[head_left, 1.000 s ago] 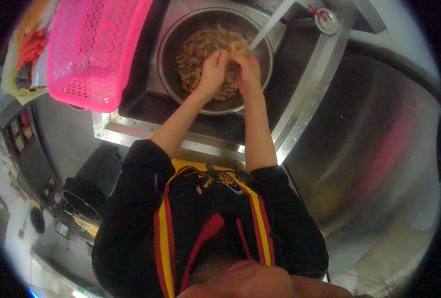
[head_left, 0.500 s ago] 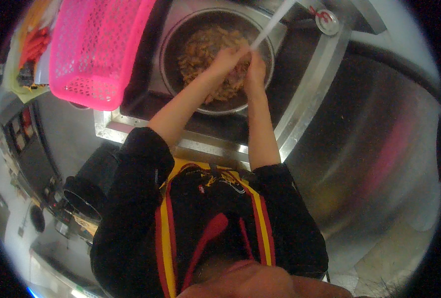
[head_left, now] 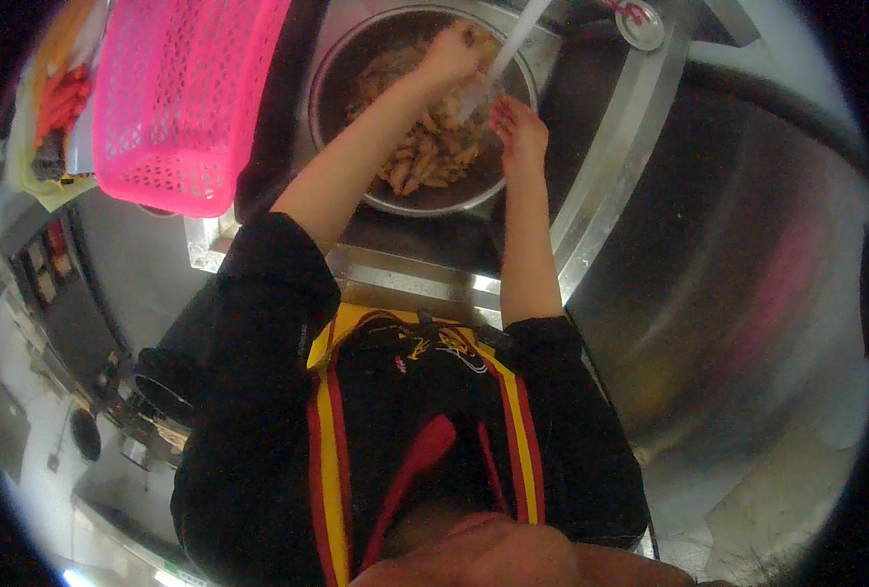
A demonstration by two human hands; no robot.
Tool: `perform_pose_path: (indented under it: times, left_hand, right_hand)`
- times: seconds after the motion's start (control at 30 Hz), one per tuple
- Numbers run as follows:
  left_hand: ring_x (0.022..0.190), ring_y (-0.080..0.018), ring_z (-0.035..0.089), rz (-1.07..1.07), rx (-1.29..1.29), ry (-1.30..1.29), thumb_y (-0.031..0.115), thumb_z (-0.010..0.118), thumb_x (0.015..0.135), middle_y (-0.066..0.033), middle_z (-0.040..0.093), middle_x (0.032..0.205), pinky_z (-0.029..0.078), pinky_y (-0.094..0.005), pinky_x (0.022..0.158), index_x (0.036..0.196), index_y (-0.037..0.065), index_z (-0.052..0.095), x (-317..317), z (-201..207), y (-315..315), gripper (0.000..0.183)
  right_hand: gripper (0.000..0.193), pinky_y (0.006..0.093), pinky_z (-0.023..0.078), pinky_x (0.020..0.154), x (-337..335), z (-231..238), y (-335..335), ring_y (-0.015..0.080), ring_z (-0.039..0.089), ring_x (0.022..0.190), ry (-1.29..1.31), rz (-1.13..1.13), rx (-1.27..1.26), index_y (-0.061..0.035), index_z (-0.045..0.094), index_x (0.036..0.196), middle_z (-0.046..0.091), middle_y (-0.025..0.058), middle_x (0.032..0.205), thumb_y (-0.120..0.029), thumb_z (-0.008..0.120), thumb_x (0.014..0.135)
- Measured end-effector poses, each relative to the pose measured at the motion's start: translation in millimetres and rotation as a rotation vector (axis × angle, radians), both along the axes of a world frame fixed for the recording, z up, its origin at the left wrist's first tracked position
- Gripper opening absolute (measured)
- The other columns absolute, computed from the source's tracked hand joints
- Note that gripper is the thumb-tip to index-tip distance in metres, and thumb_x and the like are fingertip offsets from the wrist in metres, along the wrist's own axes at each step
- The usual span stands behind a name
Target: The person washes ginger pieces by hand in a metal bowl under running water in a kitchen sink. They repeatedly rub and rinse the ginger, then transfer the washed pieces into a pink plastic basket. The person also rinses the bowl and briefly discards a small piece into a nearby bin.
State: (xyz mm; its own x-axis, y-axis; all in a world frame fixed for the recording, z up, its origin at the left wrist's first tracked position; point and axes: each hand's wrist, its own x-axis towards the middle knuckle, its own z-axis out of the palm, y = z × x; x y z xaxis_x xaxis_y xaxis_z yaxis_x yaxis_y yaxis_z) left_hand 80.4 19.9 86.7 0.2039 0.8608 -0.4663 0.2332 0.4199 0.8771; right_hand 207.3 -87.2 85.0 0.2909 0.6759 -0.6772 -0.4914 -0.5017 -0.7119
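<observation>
A round metal basin (head_left: 314, 127) holds many small, elongated yellow-brown food pieces (head_left: 434, 157) lying in water; their exact kind is too blurred to name. From the top, a pale stream of water (head_left: 512, 47) falls into the basin between my hands. Over its far part is my left hand (head_left: 454, 57), fingers curled in; what they hold, if anything, does not show. At the basin's right side my right hand (head_left: 520, 132) hovers with loosely bent fingers slightly apart, and nothing shows in it.
A pink perforated plastic basket (head_left: 175, 117) stands left of the basin. The sink's metal rim (head_left: 601, 186) runs along the right and front. Beyond it lies a broad metal surface (head_left: 737, 264). A round metal lid-like piece with red string (head_left: 642, 27) sits at upper right.
My hands were together under the stream and have parted. The left moved up to the basin's far side, the right shifted right. More of the food pieces now shows.
</observation>
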Motion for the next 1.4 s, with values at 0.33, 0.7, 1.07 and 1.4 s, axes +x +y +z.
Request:
perform_pose_path:
  times: [0.33, 0.7, 1.07, 1.4]
  left_hand:
    - [0.062, -0.0174, 0.061, 0.176, -0.073, 0.164, 0.029, 0.061, 0.079, -0.0079, 0.062, 0.077, 0.048, -0.0315, 0.054, 0.097, 0.001, 0.058, -85.4, -39.9, -29.1, 0.034]
    - [0.057, -0.0141, 0.055, 0.330, -0.375, -0.002, 0.024, 0.056, 0.083, -0.0081, 0.061, 0.081, 0.040, -0.0261, 0.044, 0.109, 0.003, 0.049, -135.2, -71.5, -85.6, 0.034]
    - [0.074, -0.0193, 0.057, 0.110, -0.169, 0.301, 0.048, 0.043, 0.088, -0.0103, 0.061, 0.089, 0.046, -0.0352, 0.068, 0.106, 0.003, 0.057, -131.6, -26.5, -111.9, 0.050]
    - [0.064, -0.0168, 0.052, 0.170, -0.363, 0.249, 0.064, 0.043, 0.081, -0.0049, 0.056, 0.074, 0.045, -0.0333, 0.057, 0.109, 0.010, 0.056, -125.3, -22.0, -107.9, 0.062]
  right_hand:
    - [0.018, 0.0335, 0.049, 0.062, 13.0, -21.9, -6.2, 0.0226, 0.061, 0.074, 0.022, -0.015, -0.119, -0.0022, 0.057, 0.079, 0.061, 0.0107, 0.079, -0.019, 0.057, 0.083]
    - [0.026, 0.0378, 0.049, 0.064, -34.4, -147.6, -65.0, 0.0268, 0.058, 0.074, -1.083, 0.889, 0.053, -0.0024, 0.058, 0.092, 0.059, 0.0147, 0.088, -0.024, 0.060, 0.077]
    - [0.025, 0.0369, 0.047, 0.067, -70.8, -201.4, -67.7, 0.0253, 0.056, 0.080, -1.105, 0.913, 0.304, -0.0034, 0.055, 0.098, 0.057, 0.0101, 0.095, -0.013, 0.063, 0.077]
    - [0.019, 0.0270, 0.047, 0.050, -26.8, -94.4, -26.2, 0.0134, 0.058, 0.063, -0.118, 0.502, -0.058, 0.0009, 0.061, 0.096, 0.060, 0.0056, 0.078, -0.011, 0.063, 0.082]
